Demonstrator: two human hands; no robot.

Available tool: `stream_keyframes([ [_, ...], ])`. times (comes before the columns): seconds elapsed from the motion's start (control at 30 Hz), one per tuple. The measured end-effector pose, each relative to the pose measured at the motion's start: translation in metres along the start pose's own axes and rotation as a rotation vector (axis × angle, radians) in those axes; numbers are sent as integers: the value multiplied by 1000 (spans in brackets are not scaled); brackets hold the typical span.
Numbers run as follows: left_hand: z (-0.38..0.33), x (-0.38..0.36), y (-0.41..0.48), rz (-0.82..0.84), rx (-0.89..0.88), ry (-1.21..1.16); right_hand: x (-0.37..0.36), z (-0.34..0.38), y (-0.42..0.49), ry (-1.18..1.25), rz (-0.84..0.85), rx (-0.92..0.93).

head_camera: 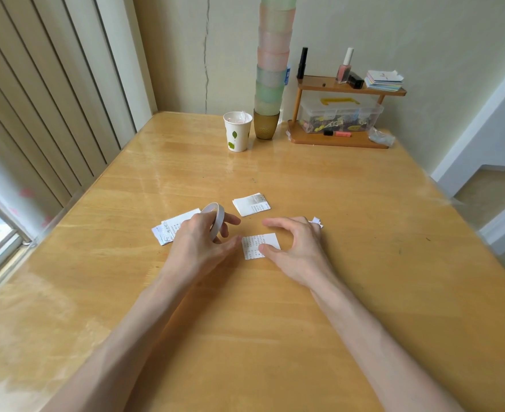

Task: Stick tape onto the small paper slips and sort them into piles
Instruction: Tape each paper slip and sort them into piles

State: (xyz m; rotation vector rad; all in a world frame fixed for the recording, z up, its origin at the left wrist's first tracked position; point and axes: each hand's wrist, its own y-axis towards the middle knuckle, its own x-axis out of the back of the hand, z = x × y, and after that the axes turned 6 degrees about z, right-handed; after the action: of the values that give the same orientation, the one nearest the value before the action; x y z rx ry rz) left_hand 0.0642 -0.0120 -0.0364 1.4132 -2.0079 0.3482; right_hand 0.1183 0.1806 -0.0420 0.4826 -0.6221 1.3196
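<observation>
My left hand (199, 236) grips a white roll of tape (215, 218), held upright just above the table. One small printed paper slip (258, 245) lies flat between my hands. My right hand (297, 245) arches over its right side, thumb tip pressing the slip's lower right corner, fingers curved above it. A pile of slips (251, 204) sits just beyond the hands. Another pile of slips (168, 228) lies partly hidden behind my left hand. A bit of white paper (317, 222) peeks out behind my right hand.
At the back of the wooden table (364, 218) stand a paper cup (237, 130), a tall stack of coloured cups (270, 84) and a small wooden shelf (343, 113) with a clear box, bottles and cards. A window and blinds are on the left.
</observation>
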Motion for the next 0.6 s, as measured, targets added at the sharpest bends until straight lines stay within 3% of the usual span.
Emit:
stream_keyframes([
  [0.33,-2,-14,-1,-70,-34,120,0,5,1,-99,20,-42],
  [0.6,-5,-22,5,-70,52,154,0,5,2,-88,25,-57],
])
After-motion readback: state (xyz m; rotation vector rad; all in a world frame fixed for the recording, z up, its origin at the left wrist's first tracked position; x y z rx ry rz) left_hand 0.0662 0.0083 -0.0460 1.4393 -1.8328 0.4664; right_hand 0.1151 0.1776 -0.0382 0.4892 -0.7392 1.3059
